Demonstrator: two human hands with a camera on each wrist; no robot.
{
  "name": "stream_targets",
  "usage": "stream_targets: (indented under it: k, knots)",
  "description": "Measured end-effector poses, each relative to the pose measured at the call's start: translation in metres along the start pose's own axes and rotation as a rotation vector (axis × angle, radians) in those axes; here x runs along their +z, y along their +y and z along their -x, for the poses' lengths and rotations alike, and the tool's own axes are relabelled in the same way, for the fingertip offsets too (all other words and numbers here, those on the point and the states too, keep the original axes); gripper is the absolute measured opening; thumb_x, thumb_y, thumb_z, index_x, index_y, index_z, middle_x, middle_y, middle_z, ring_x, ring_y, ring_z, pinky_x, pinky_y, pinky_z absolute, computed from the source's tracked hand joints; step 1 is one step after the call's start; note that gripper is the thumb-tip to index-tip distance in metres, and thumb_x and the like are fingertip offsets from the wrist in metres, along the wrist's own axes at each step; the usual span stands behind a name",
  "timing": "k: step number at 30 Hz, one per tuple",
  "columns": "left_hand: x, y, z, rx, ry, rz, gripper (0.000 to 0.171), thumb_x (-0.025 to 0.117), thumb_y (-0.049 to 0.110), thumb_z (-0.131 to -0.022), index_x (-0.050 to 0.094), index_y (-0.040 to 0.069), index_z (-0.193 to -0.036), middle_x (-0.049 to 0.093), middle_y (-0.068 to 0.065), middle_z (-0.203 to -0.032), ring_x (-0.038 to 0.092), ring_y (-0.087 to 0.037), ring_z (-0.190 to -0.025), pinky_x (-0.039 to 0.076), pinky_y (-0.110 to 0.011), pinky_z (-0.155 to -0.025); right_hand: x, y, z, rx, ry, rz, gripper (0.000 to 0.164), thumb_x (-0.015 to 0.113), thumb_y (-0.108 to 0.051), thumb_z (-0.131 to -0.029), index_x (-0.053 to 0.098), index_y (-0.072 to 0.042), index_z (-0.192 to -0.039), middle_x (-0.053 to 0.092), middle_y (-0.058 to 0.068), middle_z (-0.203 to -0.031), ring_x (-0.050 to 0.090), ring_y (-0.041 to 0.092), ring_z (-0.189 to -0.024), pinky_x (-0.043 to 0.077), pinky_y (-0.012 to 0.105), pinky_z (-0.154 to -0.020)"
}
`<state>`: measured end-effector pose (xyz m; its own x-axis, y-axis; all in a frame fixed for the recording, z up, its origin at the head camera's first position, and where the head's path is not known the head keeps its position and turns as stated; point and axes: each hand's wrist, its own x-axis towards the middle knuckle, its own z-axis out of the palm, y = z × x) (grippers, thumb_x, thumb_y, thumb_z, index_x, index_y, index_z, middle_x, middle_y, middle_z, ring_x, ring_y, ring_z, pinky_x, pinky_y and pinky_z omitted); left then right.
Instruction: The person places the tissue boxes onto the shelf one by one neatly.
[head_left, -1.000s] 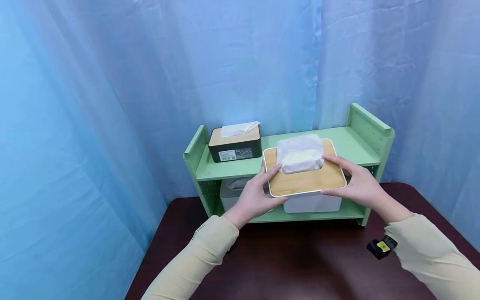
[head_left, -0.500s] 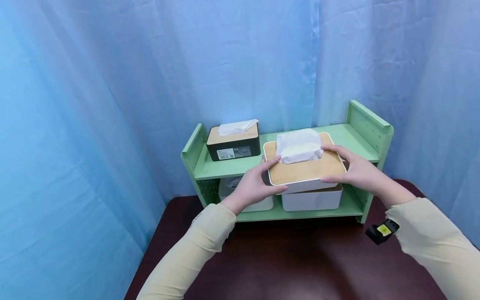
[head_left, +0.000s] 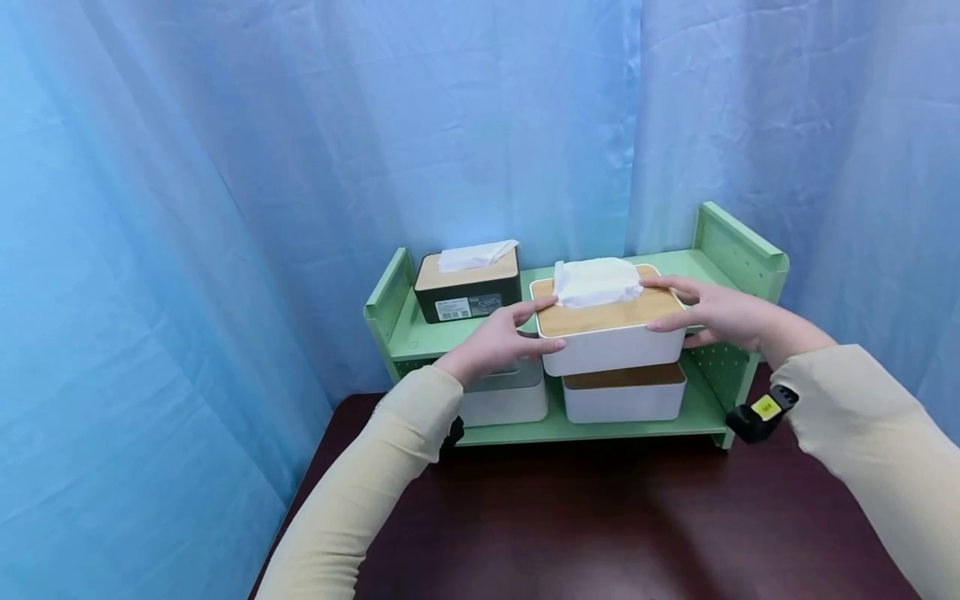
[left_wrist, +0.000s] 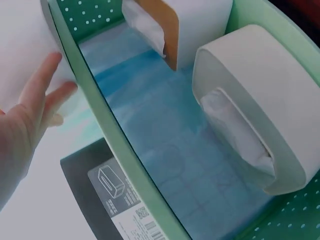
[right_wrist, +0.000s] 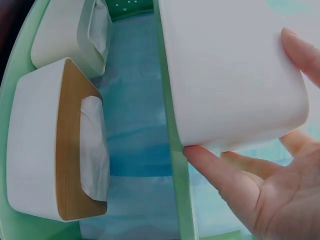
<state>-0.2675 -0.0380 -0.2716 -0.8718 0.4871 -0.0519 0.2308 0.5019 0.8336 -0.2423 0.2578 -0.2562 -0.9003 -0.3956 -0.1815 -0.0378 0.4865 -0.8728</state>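
Both my hands hold a white tissue box (head_left: 622,348) with a bamboo lid and a tissue tuft on top, at the front edge of the upper shelf. My left hand (head_left: 498,340) grips its left end, thumb low on the front and a finger on the lid beside the tissue. At the other end, my right hand (head_left: 723,315) has its thumb on the front lid edge and fingers around the corner. In the right wrist view, the box's white wall (right_wrist: 230,75) sits right at the shelf edge (right_wrist: 175,165), with the right fingers (right_wrist: 212,167) against it.
A black tissue box (head_left: 468,287) with a wooden lid stands left on the green shelf (head_left: 435,337). Below are a white box with wooden lid (head_left: 626,398) and a grey-topped box (head_left: 510,402). Raised end panels flank the upper board. A dark table (head_left: 562,517) lies in front.
The held tissue box has tipped from lid-facing-me to nearly level, showing more of its white front. Its lid has risen slightly in view, and more of the lower white box shows.
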Motion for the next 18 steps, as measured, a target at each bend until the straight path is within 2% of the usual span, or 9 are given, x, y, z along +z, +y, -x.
stream_targets:
  k: [2,6,10,14,18]
  knots:
    - [-0.003,0.0,-0.003,-0.011,-0.026,0.043,0.068,0.073,0.03,-0.083,0.041,0.034,-0.143,0.029,-0.004,-0.155,0.053,-0.021,-0.124,0.052,-0.033,-0.089,-0.003,-0.001,-0.004,0.016,-0.014,-0.02,0.087,0.061,-0.025,-0.091,0.002,-0.016,-0.154,-0.015,0.029,-0.153,0.009,0.05,-0.139,0.035,0.06,-0.101]
    - [-0.006,0.0,-0.009,-0.02,-0.055,0.113,0.065,0.07,0.026,-0.086,0.041,0.032,-0.144,0.025,-0.002,-0.156,0.04,-0.021,-0.135,0.053,-0.033,-0.086,-0.006,-0.004,-0.01,0.051,-0.024,-0.039,0.087,0.06,-0.024,-0.092,-0.001,-0.018,-0.154,-0.018,0.028,-0.153,0.012,0.049,-0.139,0.037,0.059,-0.1]
    - [-0.007,-0.002,-0.018,-0.027,-0.065,0.203,0.063,0.067,0.023,-0.089,0.04,0.028,-0.145,0.022,-0.002,-0.157,0.026,-0.022,-0.142,0.052,-0.039,-0.089,-0.009,-0.008,-0.015,0.077,-0.031,-0.054,0.089,0.06,-0.026,-0.092,-0.004,-0.019,-0.153,-0.023,0.026,-0.153,0.011,0.049,-0.139,0.037,0.058,-0.101]
    - [-0.008,-0.001,-0.026,-0.049,-0.061,0.239,0.063,0.066,0.022,-0.089,0.038,0.028,-0.146,0.02,-0.003,-0.158,0.03,-0.025,-0.141,0.051,-0.042,-0.091,-0.012,-0.011,-0.019,0.1,-0.031,-0.08,0.09,0.06,-0.025,-0.092,-0.006,-0.02,-0.153,-0.024,0.025,-0.152,0.008,0.049,-0.14,0.035,0.058,-0.103]
    - [-0.009,0.001,-0.032,-0.071,-0.056,0.235,0.064,0.066,0.023,-0.09,0.036,0.029,-0.147,0.021,-0.004,-0.158,0.036,-0.025,-0.138,0.052,-0.04,-0.088,-0.014,-0.013,-0.025,0.124,-0.027,-0.082,0.089,0.058,-0.025,-0.093,-0.007,-0.021,-0.153,-0.02,0.025,-0.153,0.007,0.049,-0.14,0.036,0.058,-0.102]
